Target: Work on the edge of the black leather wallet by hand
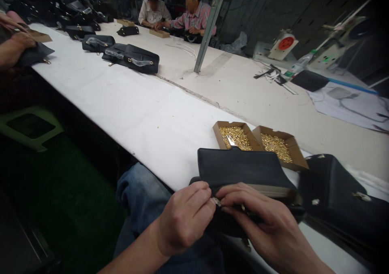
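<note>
A black handbag (237, 166) lies at the table's front edge over my lap, its flap raised and a beige inside edge showing. At its near side is a small metal fitting (216, 201), with the fingertips of both hands against it. My left hand (188, 217) is closed in a pinch beside the fitting; what sits between its fingertips is hidden. Thumb and fingers of my right hand (267, 217) grip the bag's edge just right of the fitting. Behind the flap stand two cardboard trays, a left tray (216, 133) and a right tray (300, 156), holding small gold-coloured metal pieces.
Another black bag (343, 197) lies to the right. Several black bags (136, 57) rest farther along the white table (121, 104). A metal post (209, 31) rises from it. Two people sit opposite; another person's hands (18, 43) work at left. A green stool (30, 124) stands below.
</note>
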Demonstrator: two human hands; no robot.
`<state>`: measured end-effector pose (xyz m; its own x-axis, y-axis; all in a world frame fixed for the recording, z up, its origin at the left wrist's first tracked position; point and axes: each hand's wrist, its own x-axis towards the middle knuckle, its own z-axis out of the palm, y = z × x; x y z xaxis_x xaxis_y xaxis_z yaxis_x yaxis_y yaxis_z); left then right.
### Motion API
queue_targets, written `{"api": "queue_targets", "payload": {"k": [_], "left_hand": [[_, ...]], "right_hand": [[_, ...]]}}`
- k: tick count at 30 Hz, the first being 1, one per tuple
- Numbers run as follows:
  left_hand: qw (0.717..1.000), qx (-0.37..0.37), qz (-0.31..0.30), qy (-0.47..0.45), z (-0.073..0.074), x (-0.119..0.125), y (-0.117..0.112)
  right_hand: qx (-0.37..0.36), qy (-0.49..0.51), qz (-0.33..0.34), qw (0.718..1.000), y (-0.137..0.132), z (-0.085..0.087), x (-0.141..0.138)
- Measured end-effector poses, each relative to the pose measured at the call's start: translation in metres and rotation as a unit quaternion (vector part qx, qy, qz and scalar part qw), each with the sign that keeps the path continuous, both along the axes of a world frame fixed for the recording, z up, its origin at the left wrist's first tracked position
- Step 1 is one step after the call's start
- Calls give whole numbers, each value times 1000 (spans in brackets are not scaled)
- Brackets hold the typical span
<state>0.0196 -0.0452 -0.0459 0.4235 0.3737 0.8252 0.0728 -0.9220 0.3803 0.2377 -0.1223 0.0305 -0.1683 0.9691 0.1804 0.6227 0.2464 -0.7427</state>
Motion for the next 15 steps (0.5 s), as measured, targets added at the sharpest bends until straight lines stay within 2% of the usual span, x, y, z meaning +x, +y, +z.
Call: {"api": "queue_targets", "payload": {"k": [6,11,15], "left_hand": [[1000,-5,-21,9,4,-1,1],[998,-46,-32,12,1,-2,4],[998,-53,-29,35,8,-4,7]], "right_hand": [[-21,13,42,999,4,-2,6],[-16,-6,91,996,9,2,10],[-49,18,78,996,11,4,7]]}}
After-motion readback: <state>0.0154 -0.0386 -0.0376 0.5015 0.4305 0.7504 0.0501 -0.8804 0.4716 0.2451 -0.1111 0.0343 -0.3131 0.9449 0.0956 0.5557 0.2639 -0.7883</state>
